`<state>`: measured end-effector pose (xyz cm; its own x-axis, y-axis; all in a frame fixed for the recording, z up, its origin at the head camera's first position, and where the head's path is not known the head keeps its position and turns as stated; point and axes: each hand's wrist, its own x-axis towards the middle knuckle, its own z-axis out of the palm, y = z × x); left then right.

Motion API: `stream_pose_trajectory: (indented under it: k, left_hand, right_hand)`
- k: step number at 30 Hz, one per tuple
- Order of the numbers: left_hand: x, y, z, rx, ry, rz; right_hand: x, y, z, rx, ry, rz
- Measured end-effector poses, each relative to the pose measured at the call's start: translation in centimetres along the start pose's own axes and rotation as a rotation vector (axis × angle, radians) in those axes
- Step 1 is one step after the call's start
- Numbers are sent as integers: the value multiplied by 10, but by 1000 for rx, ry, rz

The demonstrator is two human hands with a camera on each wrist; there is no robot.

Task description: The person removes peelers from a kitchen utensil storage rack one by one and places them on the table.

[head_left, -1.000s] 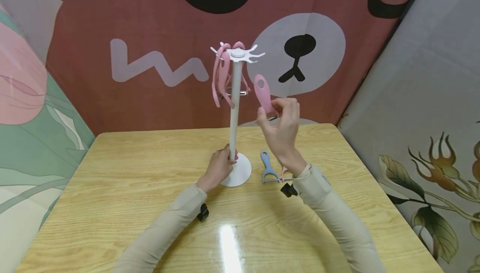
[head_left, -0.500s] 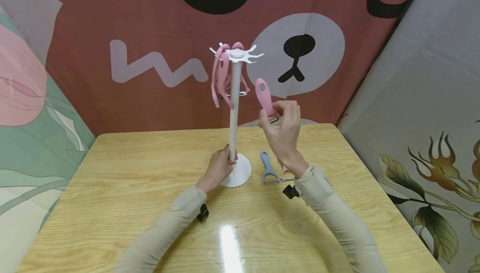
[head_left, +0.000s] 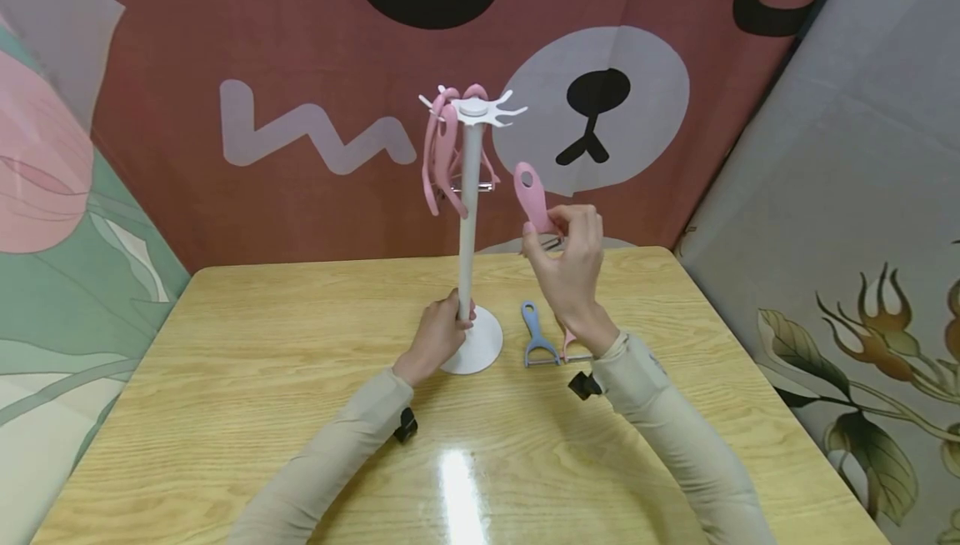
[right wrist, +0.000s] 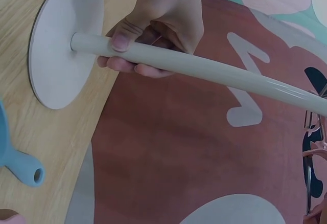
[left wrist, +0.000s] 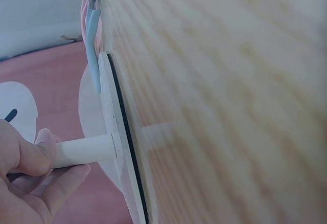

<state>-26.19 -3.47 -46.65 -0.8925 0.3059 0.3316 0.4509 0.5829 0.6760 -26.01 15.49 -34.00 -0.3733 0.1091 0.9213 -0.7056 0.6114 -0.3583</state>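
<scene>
A white stand with a ring of hooks on top rises from a round base. My left hand grips its pole just above the base; in the right wrist view the thumb and fingers of that left hand wrap the pole. To the right of the pole, my right hand pinches a pink peeler low on its handle, holed end up. The fingers partly cover its blade end. Several pink peelers hang from the hooks at the left and back of the stand.
On the wooden table, a blue peeler lies right of the base. Beside it is another pink peeler, partly hidden by my right wrist. A printed curtain hangs behind the table, and a pale floral one at the right.
My right hand has drifted slightly down and to the right with the pink peeler, a little farther from the hooks. The left hand and stand stay in place.
</scene>
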Motion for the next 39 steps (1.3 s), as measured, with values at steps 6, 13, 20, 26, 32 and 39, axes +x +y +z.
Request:
stream_pose_trajectory:
  k: [6, 13, 20, 26, 32, 39]
  left_hand:
    - [0, 1, 1, 0, 7, -6]
    - [0, 1, 1, -3, 2, -8]
    - [0, 2, 0, 2, 8, -10]
    - [0, 2, 0, -2, 0, -14]
    - [1, 1, 0, -6, -8, -14]
    - [0, 1, 0, -8, 0, -3]
  right_hand:
    - [-3, 5, -2, -15, -24, 15]
    - [-6, 15, -7, -45, -27, 15]
    - [-9, 23, -13, -71, -20, 29]
    - [-12, 30, -17, -88, -47, 37]
    - [-15, 37, -23, -116, -66, 44]
    - [-22, 46, -27, -132, -73, 60]
